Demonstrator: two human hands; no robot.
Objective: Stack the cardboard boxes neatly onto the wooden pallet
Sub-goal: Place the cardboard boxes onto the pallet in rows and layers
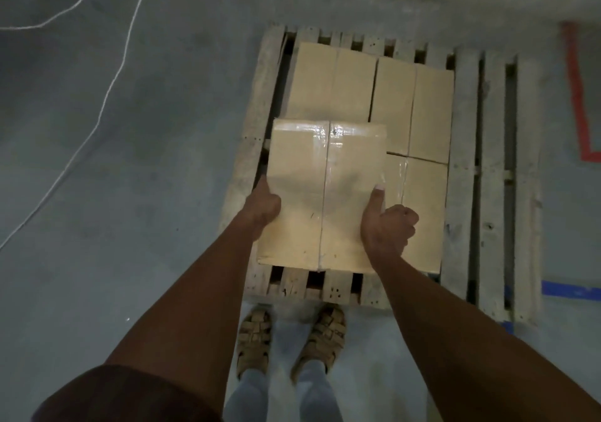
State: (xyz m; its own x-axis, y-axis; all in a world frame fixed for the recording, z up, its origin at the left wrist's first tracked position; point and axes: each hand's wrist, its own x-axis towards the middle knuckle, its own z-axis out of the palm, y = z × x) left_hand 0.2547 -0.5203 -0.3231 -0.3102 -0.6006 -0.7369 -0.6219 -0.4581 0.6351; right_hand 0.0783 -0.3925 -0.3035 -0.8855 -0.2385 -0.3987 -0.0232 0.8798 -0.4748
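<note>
Held box: a tan cardboard box (325, 194), rectangular, is sealed along its middle seam with glossy clear tape that catches the light at the far edge.
Left hand: the left hand (261, 208) is clasped on the box's left side, thumb laid along the top edge; the fingers are hidden beneath.
Right hand: the right hand (387, 223) is clasped on the right side, thumb stretched flat over the top face, fingers curled against the side wall.
Position: the box is held above the pallet's near left corner; whether it rests on the slats cannot be told.
Pallet: a pale, rough wooden pallet (465, 161) of nailed slats is set on the grey concrete floor (130, 161).
Stacked boxes: three matching boxes (413, 103) are laid touching on the pallet, the near right one partly covered by the held box.
Other: a thin white cord (107, 96) is trailed over the floor; woven sandals (289, 340) are seen below.
</note>
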